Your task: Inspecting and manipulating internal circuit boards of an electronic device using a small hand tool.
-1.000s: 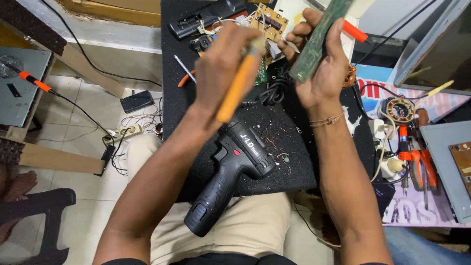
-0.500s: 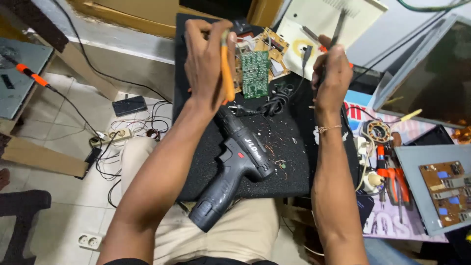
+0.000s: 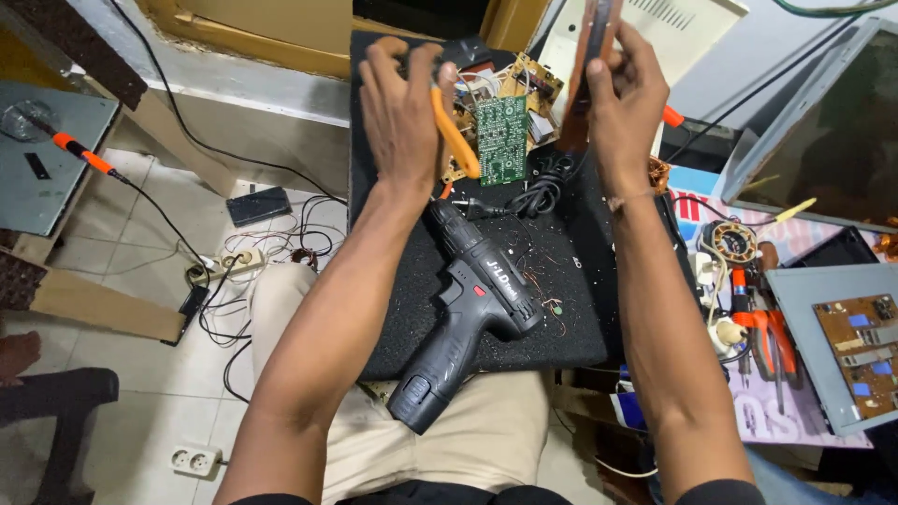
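Gripping one orange-handled tool, the left hand stays closed; the right hand clasps one brown board. One cordless drill and one green circuit board lie on the black mat.

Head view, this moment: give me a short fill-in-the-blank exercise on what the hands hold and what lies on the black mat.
1. The left hand holds a tool with an ____ handle.
2. The cordless drill lies on the ____ mat.
3. The right hand grips a circuit board seen ____-on.
4. The small board between the hands is ____.

Missing words: orange; black; edge; green
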